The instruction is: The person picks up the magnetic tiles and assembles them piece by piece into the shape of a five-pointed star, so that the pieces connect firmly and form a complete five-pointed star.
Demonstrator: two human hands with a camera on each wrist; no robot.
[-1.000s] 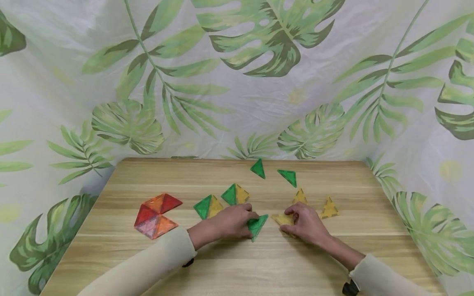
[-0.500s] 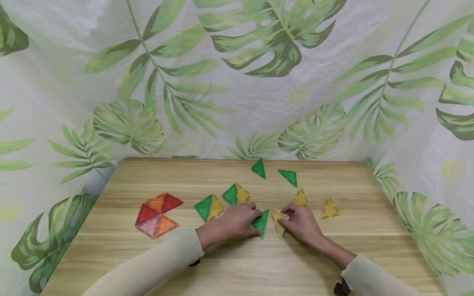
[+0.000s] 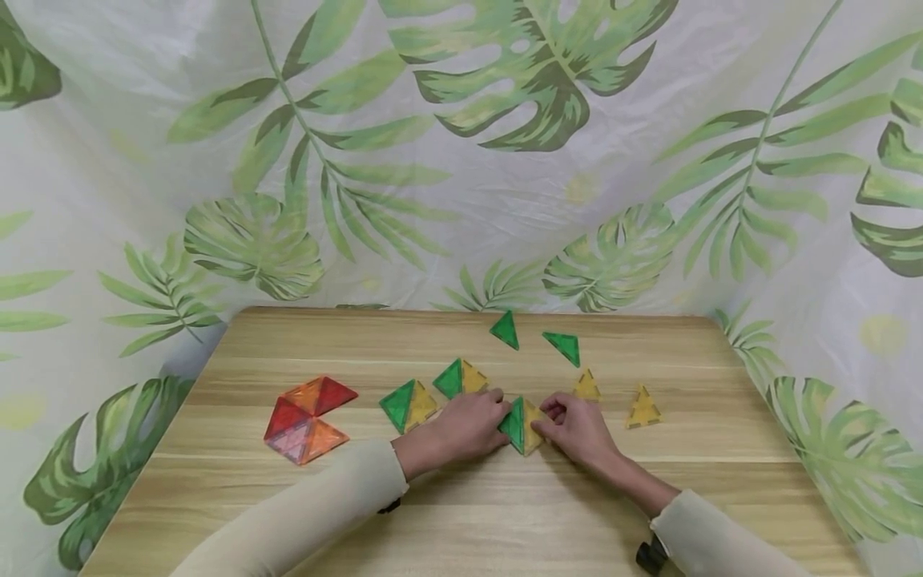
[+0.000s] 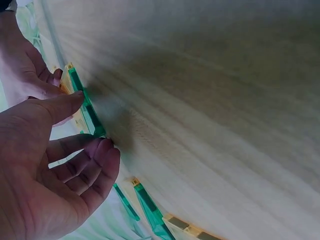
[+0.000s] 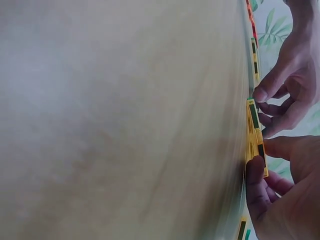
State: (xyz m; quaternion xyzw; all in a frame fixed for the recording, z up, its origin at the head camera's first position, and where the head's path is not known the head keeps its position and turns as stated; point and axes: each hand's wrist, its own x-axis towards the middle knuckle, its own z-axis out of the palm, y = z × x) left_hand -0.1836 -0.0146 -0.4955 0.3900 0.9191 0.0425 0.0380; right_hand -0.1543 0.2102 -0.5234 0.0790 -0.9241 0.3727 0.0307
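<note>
In the head view my left hand (image 3: 467, 426) pinches a green triangular magnetic tile (image 3: 513, 425) at its left side. My right hand (image 3: 581, 431) pinches a yellow triangular magnetic tile (image 3: 532, 426) at its right corner. The two tiles stand edge to edge as one diamond, low over the table. From the left wrist, thumb and fingers show at either end of the green tile (image 4: 89, 107). The right wrist view has the yellow tile (image 5: 256, 137) between my thumb and fingers, the left hand (image 5: 295, 85) just beyond.
Left of my hands lie two green-and-yellow diamonds (image 3: 398, 405) (image 3: 450, 379). A fan of red, orange and pink tiles (image 3: 288, 417) is farther left. Two loose green triangles (image 3: 505, 329) (image 3: 565, 346) lie toward the wooden table's back edge, and yellow triangles (image 3: 587, 386) (image 3: 643, 407) lie at right.
Both hands have turned their tiles upright and brought them together. The green tile moved right and the yellow one left, closing the gap between them.
</note>
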